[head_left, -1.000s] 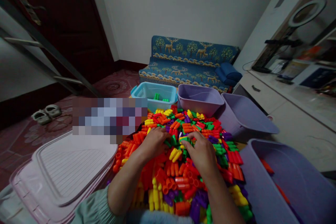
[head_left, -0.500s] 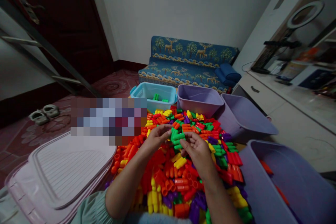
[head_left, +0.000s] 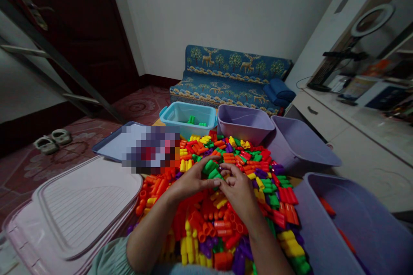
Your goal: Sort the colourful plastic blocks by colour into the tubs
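Observation:
Green plastic building blocks point(head_left: 213, 170), bullet-shaped and joined in rows, are held between my two hands over the middle of a colourful heap. My left hand point(head_left: 196, 177) is closed around their left side, thumb below and fingers above. From the right, my right hand point(head_left: 235, 181) pinches at their near edge with bent fingers, which partly hide them. Beneath both hands spreads a thick pile of red, orange, yellow, green and purple blocks point(head_left: 222, 225) of the same kind.
Behind the pile stand a light blue bin point(head_left: 189, 128) with some green blocks inside and a purple bin point(head_left: 245, 131). Another purple bin point(head_left: 290, 146) is at the right, and a nearer one point(head_left: 318, 215) holds a few orange pieces. Pale pink lids point(head_left: 87, 206) lie at the left.
The green blocks have turned and shifted slightly left between my hands. My left hand now wraps further around them, and my right hand has moved a little to the left.

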The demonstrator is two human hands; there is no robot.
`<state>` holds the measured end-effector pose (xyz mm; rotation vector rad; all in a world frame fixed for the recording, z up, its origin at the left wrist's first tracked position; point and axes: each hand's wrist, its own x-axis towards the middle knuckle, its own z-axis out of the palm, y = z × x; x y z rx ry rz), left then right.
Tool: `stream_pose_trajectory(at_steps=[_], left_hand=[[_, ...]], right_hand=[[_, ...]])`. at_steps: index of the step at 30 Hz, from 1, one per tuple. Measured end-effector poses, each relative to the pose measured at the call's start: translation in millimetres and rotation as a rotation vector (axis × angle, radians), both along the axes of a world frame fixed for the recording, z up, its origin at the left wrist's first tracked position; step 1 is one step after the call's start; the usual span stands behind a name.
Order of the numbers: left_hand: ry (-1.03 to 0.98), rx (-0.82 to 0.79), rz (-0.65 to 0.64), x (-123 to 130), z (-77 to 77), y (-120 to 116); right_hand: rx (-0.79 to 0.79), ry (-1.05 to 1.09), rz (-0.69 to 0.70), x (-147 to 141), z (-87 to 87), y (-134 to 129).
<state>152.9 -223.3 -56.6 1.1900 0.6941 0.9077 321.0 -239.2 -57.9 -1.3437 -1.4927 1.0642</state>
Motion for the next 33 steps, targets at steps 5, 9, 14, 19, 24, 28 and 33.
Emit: stream_pose_trajectory(at_steps=[5,9,14,19,24,28,33], left_hand=[[0.025,-0.017,-0.076,-2,5.2,-4],[0.007,-0.107,-0.094,-4,10.1,-6],[0.043,-0.143,0.009,-2,14.2,-7],[0.096,-0.087,0.111,3,4.3,-1],[0.122,-0.096,0.230,3,0.6,5],[0.005,-0.169,0.299,1,4.1,4],[-0.191,-0.257,0.229,-1,7.6,1]], right_hand=[[-0.071,0.156,0.024,-4,4.7,-1],[-0.049,0.172,-0.005,-5,8.3,-3],[0.019,0.083,-0.019,-2,11.5,-5],[-0.028,0.138,0.015,-1,8.8,-4],[-0.059,0.327,0.096,-1,5.0,-3],[-0.076,0.421,0.146,-4,8.1,-2],[-0.122,0.381,0.093,-8,17.9,10]])
